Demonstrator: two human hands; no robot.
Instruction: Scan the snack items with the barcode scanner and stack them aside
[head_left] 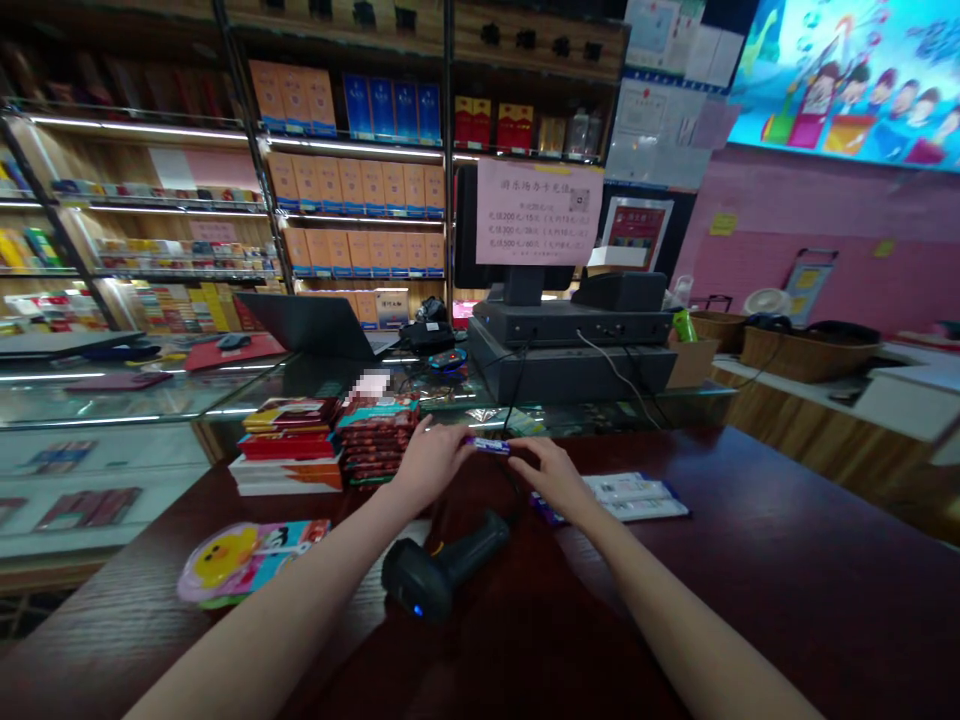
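Observation:
A small purple-and-white packet is held between my two hands above the dark wooden counter. My left hand grips its left end with closed fingers. At its right end, my right hand pinches it between thumb and fingers. Below them a black barcode scanner with a blue light lies on the counter. White-and-purple packages lie flat beside my right hand. Left of my left hand stand a pile of red-brown packets and a stack of red, yellow and white boxes.
A colourful package with a yellow duck lies at the counter's left. Behind stand an open laptop, a monitor with a pink paper sign and a cash drawer. A cable hangs down behind my hands.

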